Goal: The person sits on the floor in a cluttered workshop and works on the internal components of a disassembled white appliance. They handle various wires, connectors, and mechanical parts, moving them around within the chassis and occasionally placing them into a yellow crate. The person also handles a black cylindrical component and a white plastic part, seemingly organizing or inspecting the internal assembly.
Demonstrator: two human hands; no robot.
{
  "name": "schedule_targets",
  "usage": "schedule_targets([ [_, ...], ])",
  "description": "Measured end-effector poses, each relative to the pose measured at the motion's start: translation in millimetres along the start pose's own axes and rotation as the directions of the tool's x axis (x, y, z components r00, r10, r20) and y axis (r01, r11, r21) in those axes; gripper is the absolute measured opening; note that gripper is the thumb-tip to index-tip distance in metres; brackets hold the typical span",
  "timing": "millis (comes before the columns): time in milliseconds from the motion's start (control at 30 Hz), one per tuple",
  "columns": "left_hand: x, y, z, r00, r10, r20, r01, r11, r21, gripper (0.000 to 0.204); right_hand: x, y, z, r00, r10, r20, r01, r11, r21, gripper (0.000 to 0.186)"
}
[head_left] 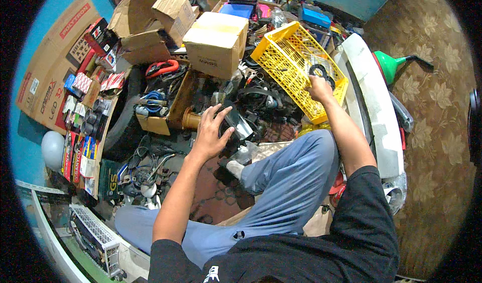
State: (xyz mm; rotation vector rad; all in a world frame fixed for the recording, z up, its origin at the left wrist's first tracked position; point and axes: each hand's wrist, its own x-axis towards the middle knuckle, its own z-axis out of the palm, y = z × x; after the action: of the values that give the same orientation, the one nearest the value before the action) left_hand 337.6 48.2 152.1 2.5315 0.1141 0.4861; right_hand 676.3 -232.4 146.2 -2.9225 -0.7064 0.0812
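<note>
My left hand is stretched out over the clutter in the middle, its fingers spread apart. Right beside its fingertips is a dark part with a shiny silver face; whether they touch is unclear. My right hand reaches into the tilted yellow plastic crate, with its fingers curled and partly hidden. Just beyond those fingers lies a black ring-shaped part. What the right hand grips, if anything, cannot be made out.
Closed cardboard box stands behind the clutter. An open carton holds cables and a red hose. Small boxes fill a shelf at left. A white panel and green funnel are at right. Loose parts surround my legs.
</note>
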Motion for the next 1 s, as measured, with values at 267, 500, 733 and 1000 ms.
schedule_targets([
  [267,-24,-12,-49,0.987,-0.089,-0.134,0.093,0.995,0.024,0.056,0,6,-7,0.974,-0.016,-0.226,0.083,0.953,0.291,0.034],
  [500,-42,-20,-97,0.964,-0.147,-0.223,0.167,0.983,0.075,0.057,-22,-52,-55,0.759,-0.144,-0.635,0.393,0.878,0.272,0.020],
  [733,-70,-17,-137,0.975,-0.107,-0.196,0.136,0.980,0.143,0.059,-51,-126,-98,0.617,-0.332,-0.714,0.574,0.810,0.120,0.014],
  [1000,-136,-36,-157,0.888,-0.293,-0.355,0.338,0.938,0.072,0.067,-77,-195,-97,0.514,-0.688,-0.512,0.651,0.702,-0.289,0.015],
])
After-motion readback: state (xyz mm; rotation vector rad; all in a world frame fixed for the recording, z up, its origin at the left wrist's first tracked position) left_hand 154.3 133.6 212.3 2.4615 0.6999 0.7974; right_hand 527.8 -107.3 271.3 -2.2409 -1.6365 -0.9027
